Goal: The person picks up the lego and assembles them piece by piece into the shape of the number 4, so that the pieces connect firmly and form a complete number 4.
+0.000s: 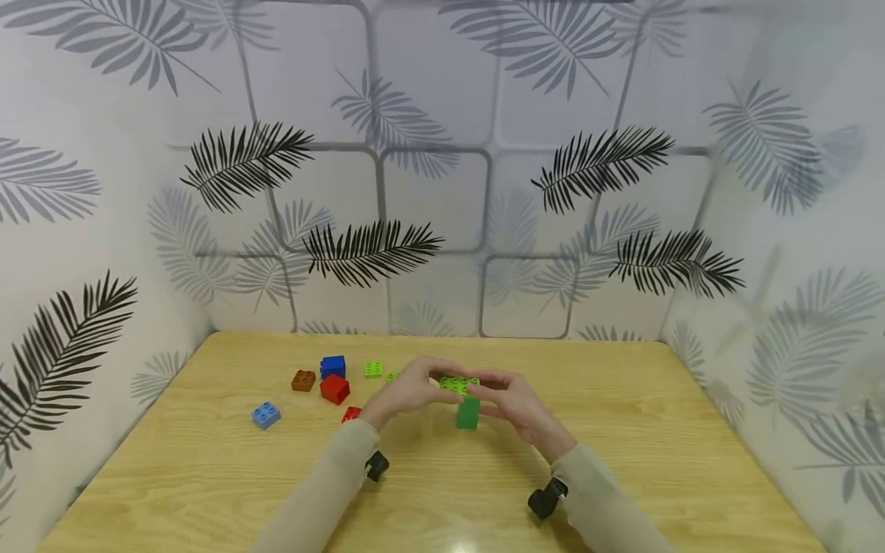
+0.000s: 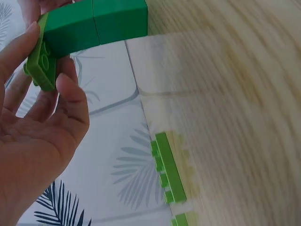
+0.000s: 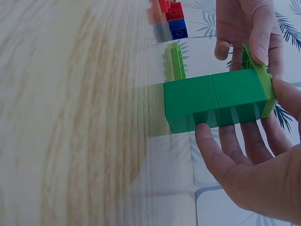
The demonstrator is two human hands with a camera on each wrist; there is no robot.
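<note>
Two dark green bricks [image 3: 190, 99] stand stacked on the wooden table, with a light green studded plate [image 1: 456, 384] across their top. On its left side the plate sticks out past the bricks, and its underside shows there in the right wrist view. My left hand [image 1: 418, 388] pinches this overhanging end between thumb and fingers. My right hand [image 1: 515, 403] grips the stack from the right: its thumb is at the plate and its fingers lie along the sides of the dark green bricks.
Behind my left hand lie light green plates [image 1: 373, 369]. Further left are a blue brick [image 1: 333, 366], red bricks [image 1: 335, 389], a brown brick [image 1: 303, 380] and a light blue brick [image 1: 266, 415]. A leaf-patterned wall [image 1: 435, 292] borders the table [image 1: 622, 445] at the back.
</note>
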